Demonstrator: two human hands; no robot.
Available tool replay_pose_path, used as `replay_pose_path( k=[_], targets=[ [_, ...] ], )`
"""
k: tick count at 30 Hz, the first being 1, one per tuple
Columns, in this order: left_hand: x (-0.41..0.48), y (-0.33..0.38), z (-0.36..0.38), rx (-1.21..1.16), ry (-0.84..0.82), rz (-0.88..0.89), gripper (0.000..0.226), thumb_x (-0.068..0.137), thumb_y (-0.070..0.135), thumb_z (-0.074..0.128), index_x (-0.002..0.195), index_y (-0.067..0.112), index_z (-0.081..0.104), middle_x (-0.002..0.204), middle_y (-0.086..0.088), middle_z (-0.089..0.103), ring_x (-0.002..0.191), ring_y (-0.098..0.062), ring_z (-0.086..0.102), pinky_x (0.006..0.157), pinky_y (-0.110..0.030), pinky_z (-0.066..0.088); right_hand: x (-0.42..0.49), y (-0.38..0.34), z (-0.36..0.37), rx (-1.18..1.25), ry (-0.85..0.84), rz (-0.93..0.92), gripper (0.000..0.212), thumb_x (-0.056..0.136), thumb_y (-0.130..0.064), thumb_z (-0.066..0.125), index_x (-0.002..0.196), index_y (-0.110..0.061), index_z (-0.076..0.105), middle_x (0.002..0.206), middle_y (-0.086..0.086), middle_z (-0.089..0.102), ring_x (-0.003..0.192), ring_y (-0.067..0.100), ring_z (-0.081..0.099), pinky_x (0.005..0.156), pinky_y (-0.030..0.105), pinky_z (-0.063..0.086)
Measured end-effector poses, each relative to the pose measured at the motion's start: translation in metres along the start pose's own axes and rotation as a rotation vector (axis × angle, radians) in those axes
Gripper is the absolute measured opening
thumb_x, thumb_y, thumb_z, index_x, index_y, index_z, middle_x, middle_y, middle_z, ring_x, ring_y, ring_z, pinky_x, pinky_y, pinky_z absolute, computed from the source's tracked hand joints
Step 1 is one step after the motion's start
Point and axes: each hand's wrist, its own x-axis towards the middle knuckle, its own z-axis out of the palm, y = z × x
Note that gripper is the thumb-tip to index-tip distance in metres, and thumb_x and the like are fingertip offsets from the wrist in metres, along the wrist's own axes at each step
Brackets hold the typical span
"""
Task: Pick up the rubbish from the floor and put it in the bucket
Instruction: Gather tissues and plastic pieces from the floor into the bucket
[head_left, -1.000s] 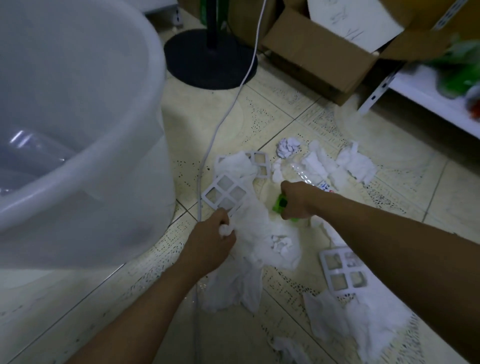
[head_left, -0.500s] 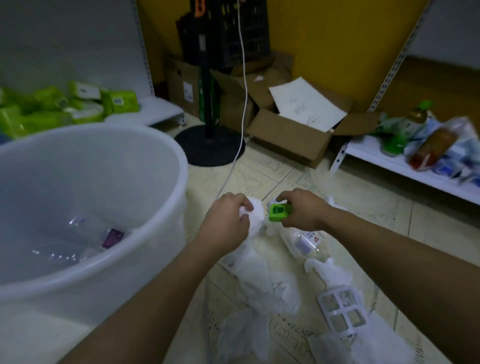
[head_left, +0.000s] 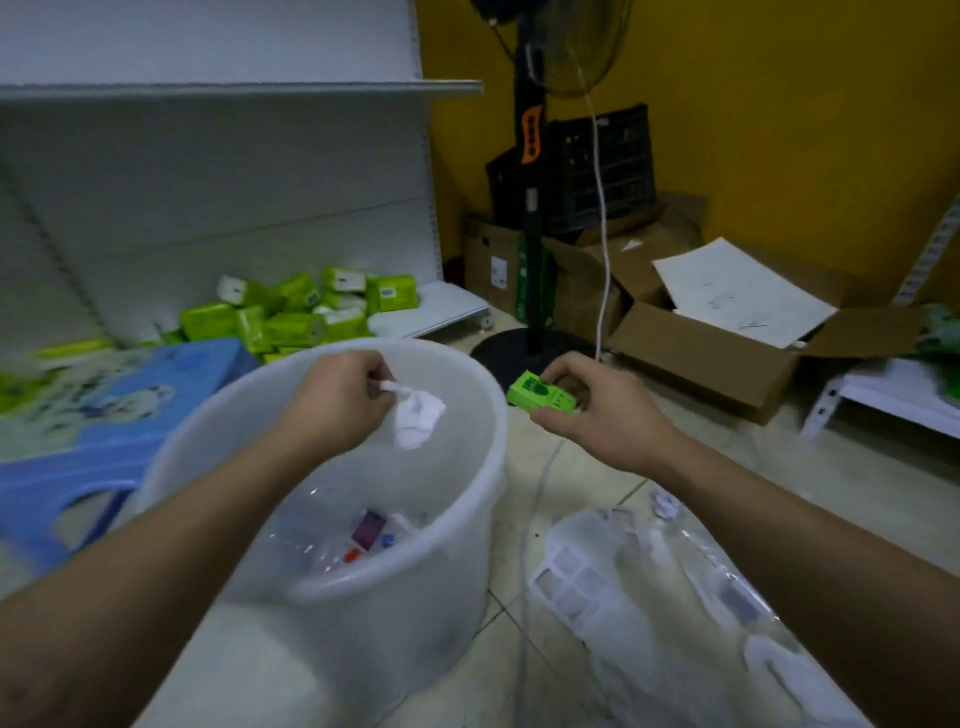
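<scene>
A translucent white bucket (head_left: 483, 467) stands on the floor at centre left, with clear plastic bottles and small wrappers in its bottom. My left hand (head_left: 337, 400) is over the bucket's mouth, pinching a crumpled white tissue (head_left: 415, 415) that hangs inside the rim line. To the right of the rim, my right hand (head_left: 587, 410) holds a small bright green box (head_left: 540, 396) above the floor. More rubbish lies on the tiles at lower right: white tissues (head_left: 779, 670), a white plastic grid tray (head_left: 571, 582) and a clear bottle (head_left: 727, 587).
A black fan stand (head_left: 530, 260) with a white cable (head_left: 602, 249) rises behind the bucket. Open cardboard boxes (head_left: 717, 353) sit at the back right. Green packs (head_left: 306, 312) lie on a low white shelf at the left, beside a blue package (head_left: 119, 400).
Both hands rose from the floor with their items. My left hand carried the tissue left over the bucket, my right hand lifted the green box beside the rim. The view tilted up.
</scene>
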Motion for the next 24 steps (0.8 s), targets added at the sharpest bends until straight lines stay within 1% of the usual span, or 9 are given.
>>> replay_pose_path(
  k=[2,4,6,8,12,16,19,21,24],
  targets=[
    [-0.009,-0.025,-0.005,0.071,-0.004,-0.061,0.011,0.079,0.015,0.063,0.084,0.009,0.071,0.086,-0.013,0.072,0.086,-0.032,0.065,0.07,-0.031,0.047,0.008,-0.023,0.02,0.046,-0.033,-0.06,0.033,0.075,-0.042,0.073,0.103,-0.033,0.059,0.104,-0.005,0.064,0.091,0.014,0.061,0.076,0.034,0.051],
    [-0.017,-0.04,-0.007,0.137,-0.043,-0.12,0.02,0.083,0.021,0.06,0.094,0.009,0.071,0.099,-0.015,0.072,0.095,-0.033,0.063,0.081,-0.035,0.049,0.014,-0.041,0.04,0.027,-0.076,-0.13,0.036,0.076,-0.045,0.07,0.109,-0.035,0.061,0.112,-0.005,0.064,0.102,0.016,0.059,0.087,0.037,0.05],
    [-0.024,-0.046,-0.007,0.193,-0.087,-0.151,0.035,0.088,0.035,0.057,0.111,0.01,0.066,0.117,-0.016,0.064,0.107,-0.032,0.058,0.093,-0.036,0.045,0.017,-0.05,0.056,-0.069,-0.117,-0.2,0.043,0.08,-0.054,0.062,0.119,-0.037,0.059,0.124,-0.004,0.06,0.116,0.017,0.052,0.1,0.039,0.042],
    [-0.029,-0.04,-0.007,0.225,-0.072,-0.105,0.045,0.089,0.045,0.053,0.122,0.014,0.059,0.127,-0.015,0.057,0.115,-0.032,0.053,0.1,-0.038,0.041,0.017,-0.049,0.063,-0.128,-0.11,-0.225,0.047,0.083,-0.059,0.054,0.125,-0.038,0.055,0.132,-0.004,0.055,0.125,0.017,0.045,0.106,0.039,0.032],
    [-0.031,0.006,0.002,0.145,-0.007,0.153,0.043,0.088,0.046,0.053,0.119,0.018,0.06,0.125,-0.01,0.058,0.118,-0.028,0.052,0.101,-0.039,0.042,0.015,-0.019,0.049,-0.254,-0.035,-0.129,0.05,0.083,-0.053,0.057,0.13,-0.037,0.049,0.136,-0.002,0.049,0.125,0.019,0.042,0.105,0.04,0.032],
    [-0.033,0.065,0.029,0.124,-0.022,0.388,0.041,0.087,0.047,0.052,0.121,0.024,0.058,0.127,-0.003,0.057,0.116,-0.022,0.051,0.094,-0.039,0.045,0.004,0.023,0.023,-0.383,-0.152,0.037,0.059,0.083,-0.047,0.06,0.138,-0.033,0.042,0.141,0.004,0.045,0.127,0.025,0.044,0.104,0.041,0.039],
    [-0.043,0.11,0.072,0.107,-0.101,0.607,0.038,0.086,0.043,0.053,0.119,0.024,0.059,0.122,-0.002,0.059,0.11,-0.021,0.053,0.089,-0.037,0.044,-0.023,0.065,-0.002,-0.44,-0.256,0.18,0.062,0.082,-0.043,0.062,0.139,-0.029,0.041,0.14,0.009,0.045,0.125,0.028,0.046,0.102,0.042,0.042],
    [-0.055,0.128,0.107,0.121,-0.174,0.732,0.036,0.086,0.042,0.053,0.117,0.024,0.059,0.118,-0.002,0.06,0.106,-0.022,0.054,0.087,-0.037,0.044,-0.047,0.089,-0.016,-0.486,-0.303,0.258,0.06,0.082,-0.041,0.064,0.137,-0.028,0.043,0.135,0.01,0.047,0.119,0.028,0.05,0.095,0.039,0.045],
    [-0.074,0.132,0.164,0.189,-0.331,0.746,0.037,0.087,0.041,0.051,0.117,0.022,0.057,0.117,-0.005,0.06,0.104,-0.025,0.053,0.085,-0.037,0.041,-0.084,0.123,-0.023,-0.533,-0.405,0.344,0.055,0.083,-0.036,0.064,0.134,-0.026,0.047,0.129,0.01,0.052,0.11,0.028,0.053,0.085,0.034,0.043]
  ],
)
